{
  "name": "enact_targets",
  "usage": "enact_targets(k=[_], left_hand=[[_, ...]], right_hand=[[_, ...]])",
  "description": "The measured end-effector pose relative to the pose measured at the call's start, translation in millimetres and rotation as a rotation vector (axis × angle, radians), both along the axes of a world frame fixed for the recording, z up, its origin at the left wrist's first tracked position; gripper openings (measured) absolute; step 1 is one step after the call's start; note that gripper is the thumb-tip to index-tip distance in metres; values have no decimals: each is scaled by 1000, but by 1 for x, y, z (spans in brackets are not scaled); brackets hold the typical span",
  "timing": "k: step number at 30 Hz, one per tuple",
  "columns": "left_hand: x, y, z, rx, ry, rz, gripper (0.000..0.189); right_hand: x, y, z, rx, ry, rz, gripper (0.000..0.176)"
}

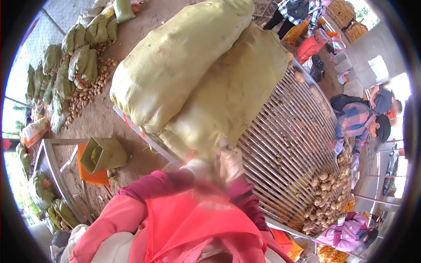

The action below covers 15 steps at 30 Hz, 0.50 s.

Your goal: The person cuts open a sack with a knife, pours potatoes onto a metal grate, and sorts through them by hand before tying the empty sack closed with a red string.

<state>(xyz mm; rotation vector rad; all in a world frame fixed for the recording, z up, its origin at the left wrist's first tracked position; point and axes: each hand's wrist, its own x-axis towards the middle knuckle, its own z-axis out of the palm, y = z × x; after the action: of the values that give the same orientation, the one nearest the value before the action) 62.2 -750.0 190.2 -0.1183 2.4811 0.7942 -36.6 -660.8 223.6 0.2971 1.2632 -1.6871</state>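
Note:
Two large full pale-green woven sacks lie side by side on a slatted metal rack: the upper sack leans on the lower sack. The near end of the lower sack points toward my body. My right hand, in a pale glove, has its fingers closed on the gathered cloth at that end. To its left, my left hand is close to the same end, smeared by motion, so its fingers cannot be made out. A bit of red string shows beside it.
The slatted rack carries loose potatoes at its right end. Co-workers stand beyond it, one in a plaid shirt, another in pink. On the left are filled sacks, potatoes on the ground and a green bin.

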Motion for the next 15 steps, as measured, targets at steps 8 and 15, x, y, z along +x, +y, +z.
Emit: enact_targets(k=[8, 15], left_hand=[[17, 3, -71, -32, 31, -115, 39], [8, -6, -38, 58, -75, 13, 26]], right_hand=[[5, 6, 25, 12, -12, -44, 10], [-34, -24, -17, -75, 78, -35, 7]])
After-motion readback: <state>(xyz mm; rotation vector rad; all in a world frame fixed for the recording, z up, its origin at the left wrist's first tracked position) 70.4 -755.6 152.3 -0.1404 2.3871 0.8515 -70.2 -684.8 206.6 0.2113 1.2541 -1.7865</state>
